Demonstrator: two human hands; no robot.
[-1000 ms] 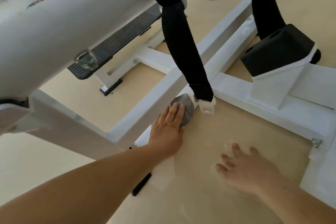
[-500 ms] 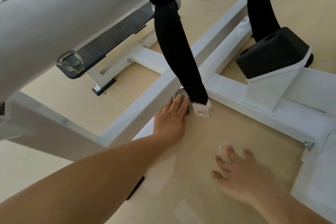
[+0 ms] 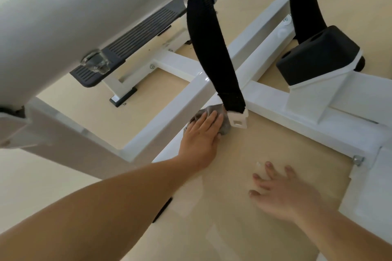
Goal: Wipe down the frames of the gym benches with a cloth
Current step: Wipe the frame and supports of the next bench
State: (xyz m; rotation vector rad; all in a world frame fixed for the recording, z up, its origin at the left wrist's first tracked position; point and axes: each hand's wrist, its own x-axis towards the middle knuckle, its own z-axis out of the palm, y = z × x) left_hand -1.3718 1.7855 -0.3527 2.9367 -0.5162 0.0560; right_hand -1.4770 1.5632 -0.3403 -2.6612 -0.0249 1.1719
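Cloth: grey cloth (image 3: 224,127) bunched low against the white frame beam (image 3: 169,112), at the joint beneath the black upright (image 3: 216,48).
Left hand (image 3: 201,133): flat on top, fingers straight, pressing the cloth into the metal to scrub.
Right hand (image 3: 282,195): well apart, fingers spread on the floor (image 3: 244,150), likely bracing the lean.
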